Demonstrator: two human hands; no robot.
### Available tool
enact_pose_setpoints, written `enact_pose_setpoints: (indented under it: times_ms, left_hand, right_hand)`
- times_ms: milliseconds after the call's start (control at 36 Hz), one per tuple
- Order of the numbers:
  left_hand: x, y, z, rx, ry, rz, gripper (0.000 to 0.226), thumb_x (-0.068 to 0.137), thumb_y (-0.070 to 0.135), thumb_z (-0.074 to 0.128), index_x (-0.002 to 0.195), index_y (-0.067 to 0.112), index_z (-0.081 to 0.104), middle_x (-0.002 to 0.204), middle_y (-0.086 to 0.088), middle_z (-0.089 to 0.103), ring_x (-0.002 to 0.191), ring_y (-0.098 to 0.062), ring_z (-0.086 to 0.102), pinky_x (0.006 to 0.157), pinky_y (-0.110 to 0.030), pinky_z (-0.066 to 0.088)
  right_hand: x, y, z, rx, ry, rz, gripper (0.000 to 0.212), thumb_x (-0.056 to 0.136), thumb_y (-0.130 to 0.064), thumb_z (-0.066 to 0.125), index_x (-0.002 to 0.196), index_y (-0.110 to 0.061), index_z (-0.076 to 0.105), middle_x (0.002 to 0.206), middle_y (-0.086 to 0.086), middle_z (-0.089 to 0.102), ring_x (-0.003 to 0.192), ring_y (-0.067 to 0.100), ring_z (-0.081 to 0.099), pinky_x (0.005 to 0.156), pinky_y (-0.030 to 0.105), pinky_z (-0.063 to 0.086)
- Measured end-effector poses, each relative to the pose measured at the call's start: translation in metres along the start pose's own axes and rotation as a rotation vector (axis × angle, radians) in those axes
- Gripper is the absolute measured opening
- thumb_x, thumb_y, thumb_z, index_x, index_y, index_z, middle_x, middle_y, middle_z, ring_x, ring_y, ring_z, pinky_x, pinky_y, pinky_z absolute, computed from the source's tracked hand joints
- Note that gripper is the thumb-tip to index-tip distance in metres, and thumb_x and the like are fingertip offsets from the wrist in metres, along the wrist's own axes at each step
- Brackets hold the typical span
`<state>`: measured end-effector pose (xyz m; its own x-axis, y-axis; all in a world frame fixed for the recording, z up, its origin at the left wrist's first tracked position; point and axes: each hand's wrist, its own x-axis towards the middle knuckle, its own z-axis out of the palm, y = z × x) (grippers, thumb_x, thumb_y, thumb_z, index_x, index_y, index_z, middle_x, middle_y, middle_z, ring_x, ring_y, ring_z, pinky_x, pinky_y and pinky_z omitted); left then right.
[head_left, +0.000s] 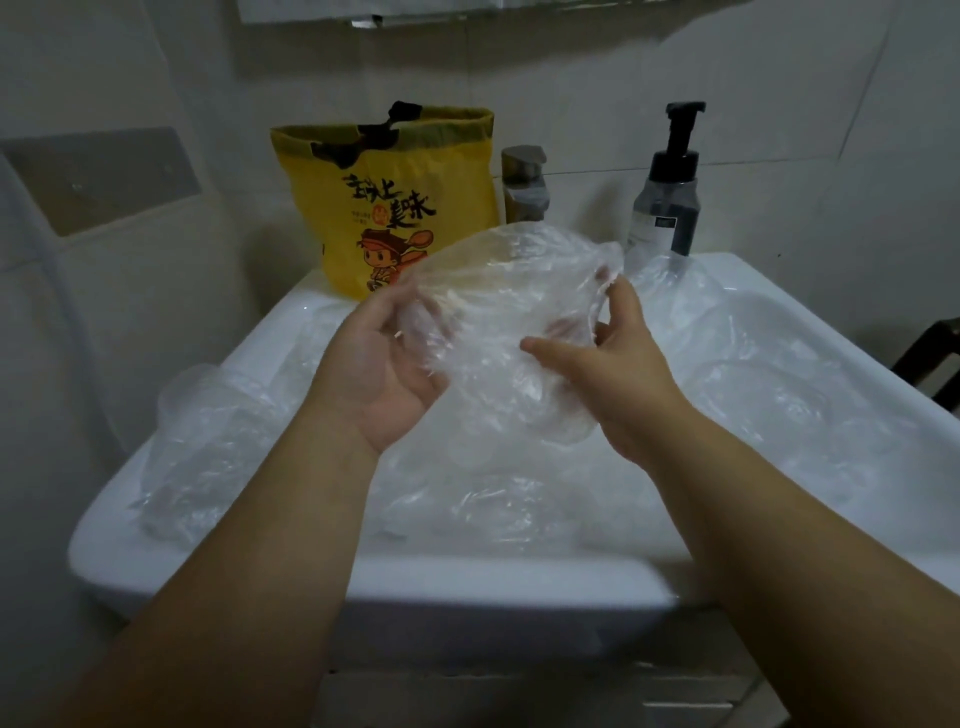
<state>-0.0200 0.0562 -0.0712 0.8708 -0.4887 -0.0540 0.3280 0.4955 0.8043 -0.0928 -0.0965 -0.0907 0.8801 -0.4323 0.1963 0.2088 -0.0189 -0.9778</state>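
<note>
1. The clear plastic bag (498, 317) was thin, glossy and crinkled, puffed into a rounded shape. The sink (467, 582) below it was smooth white ceramic with rounded corners.
2. More crumpled plastic (208, 457) filled the basin and lapped over its left rim. A yellow printed bag (400, 208), a metal tap (524, 182) and a dark pump bottle (667, 202) lined the far edge.
3. The bag hung above the basin between both hands. The left hand (374, 369) curled its fingers round the left edge, and the right hand (618, 374) pinched the right edge.
</note>
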Motion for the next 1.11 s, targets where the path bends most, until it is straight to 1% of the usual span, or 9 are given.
enact_pose_setpoints:
  times_ms: [139,194,278,417,556,639,778,889,1111]
  left_hand:
    - [-0.004,0.001,0.004,0.018,0.033,0.039,0.015,0.095,0.024,0.053,0.094,0.013,0.063,0.073,0.002,0.061,0.048,-0.007,0.059,0.036,-0.014,0.038]
    - [-0.004,-0.003,0.004,0.158,0.005,0.052,0.022,0.09,0.03,0.06,0.107,0.017,0.067,0.073,0.004,0.065,0.056,-0.008,0.061,0.046,-0.019,0.043]
    - [-0.002,-0.011,0.003,0.349,0.093,0.064,0.01,0.089,0.027,0.066,0.09,0.017,0.067,0.067,0.006,0.068,0.055,-0.006,0.065,0.048,-0.017,0.046]
    - [-0.001,-0.009,0.004,0.226,0.134,0.045,0.008,0.092,0.023,0.062,0.085,0.02,0.063,0.058,0.008,0.063,0.042,-0.002,0.055,0.035,-0.013,0.031]
    - [0.005,-0.002,-0.007,0.068,0.003,0.07,0.046,0.089,0.033,0.065,0.13,0.015,0.06,0.119,-0.004,0.069,0.108,-0.019,0.067,0.084,-0.031,0.056]
    - [0.006,-0.002,-0.01,0.12,-0.032,0.04,0.054,0.074,0.043,0.078,0.124,0.029,0.064,0.13,-0.003,0.061,0.117,-0.023,0.06,0.097,-0.039,0.051]
    - [0.004,-0.018,0.001,0.461,0.105,0.026,0.066,0.07,0.05,0.074,0.125,0.02,0.056,0.118,0.0,0.055,0.099,-0.016,0.058,0.075,-0.032,0.055]
    - [0.012,-0.022,-0.003,0.703,0.415,0.374,0.039,0.087,0.04,0.067,0.115,0.016,0.055,0.096,0.003,0.055,0.076,-0.007,0.056,0.075,-0.027,0.054]
    - [0.002,-0.032,0.012,0.731,0.069,0.151,0.023,0.093,0.032,0.063,0.108,0.015,0.064,0.104,-0.006,0.073,0.096,-0.024,0.07,0.08,-0.035,0.057]
  right_hand:
    - [0.004,0.0,-0.007,0.036,-0.037,0.028,0.051,0.081,-0.006,0.072,0.116,-0.033,0.047,0.105,0.002,0.065,0.088,0.018,0.069,0.07,0.028,0.058]
    - [0.003,0.0,-0.006,0.036,-0.065,0.04,0.047,0.082,-0.005,0.071,0.114,-0.032,0.049,0.1,0.0,0.067,0.087,0.019,0.07,0.073,0.03,0.059]
    - [0.0,0.001,-0.003,-0.002,-0.088,0.039,0.044,0.084,-0.004,0.069,0.112,-0.034,0.051,0.093,-0.004,0.068,0.083,0.017,0.07,0.071,0.032,0.06]
    - [0.001,0.0,-0.001,0.068,-0.039,0.042,0.033,0.084,-0.009,0.07,0.11,-0.026,0.058,0.092,0.0,0.071,0.078,0.018,0.072,0.069,0.031,0.06]
    - [0.004,-0.002,-0.005,0.109,0.065,0.039,0.012,0.089,-0.019,0.066,0.099,-0.025,0.065,0.076,-0.004,0.073,0.077,0.021,0.072,0.069,0.032,0.06]
    - [0.004,-0.002,-0.006,0.097,0.111,0.007,0.029,0.09,-0.019,0.065,0.118,-0.026,0.058,0.086,-0.004,0.072,0.077,0.01,0.07,0.071,0.028,0.058]
    - [0.005,0.003,-0.005,0.092,0.116,-0.04,0.074,0.088,-0.019,0.068,0.148,-0.031,0.026,0.124,0.007,0.061,0.107,0.021,0.064,0.098,0.043,0.05]
    - [0.004,0.004,-0.003,0.042,0.062,-0.035,0.093,0.081,-0.021,0.074,0.15,-0.039,0.015,0.133,0.017,0.052,0.115,0.027,0.059,0.101,0.049,0.046]
    - [-0.005,0.003,0.004,-0.096,-0.183,-0.135,0.081,0.082,-0.002,0.07,0.136,-0.047,0.03,0.1,0.007,0.069,0.088,0.019,0.071,0.076,0.035,0.059]
